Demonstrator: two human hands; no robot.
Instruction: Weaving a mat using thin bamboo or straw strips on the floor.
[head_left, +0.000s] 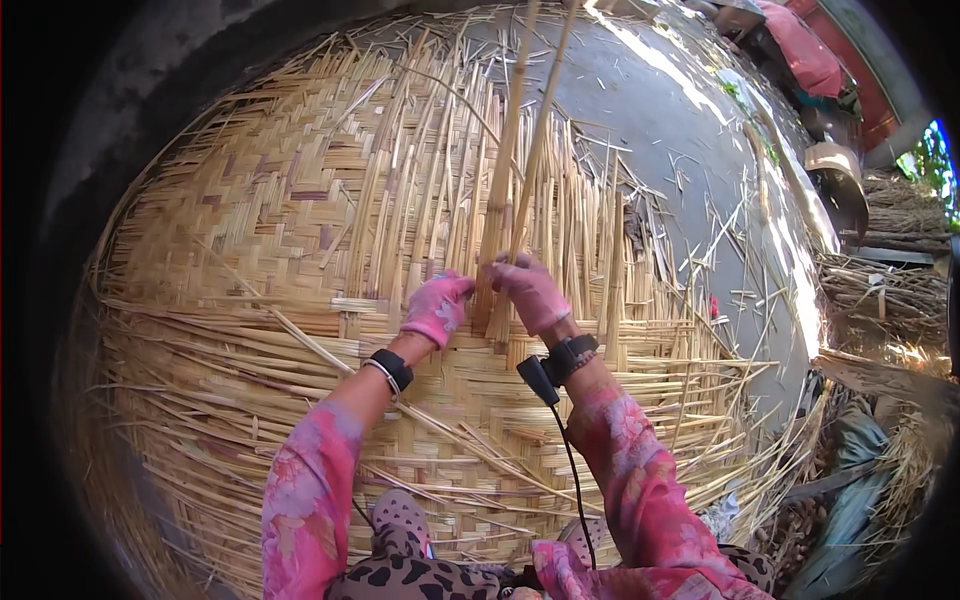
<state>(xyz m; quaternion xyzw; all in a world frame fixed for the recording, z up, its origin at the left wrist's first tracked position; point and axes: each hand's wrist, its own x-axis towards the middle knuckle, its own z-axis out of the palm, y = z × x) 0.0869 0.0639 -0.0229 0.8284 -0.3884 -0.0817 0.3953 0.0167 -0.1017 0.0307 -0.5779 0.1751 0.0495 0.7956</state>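
Strips (507, 150), long and straw-coloured, extend over the woven mat (280, 185), pinched low down in the gloved right hand (532, 293). The left hand (438, 306) curls beside them; whether it grips any, I cannot tell.

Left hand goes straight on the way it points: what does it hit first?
Likely the long reed strips just beyond the left hand; depth is unclear, so they may already touch.
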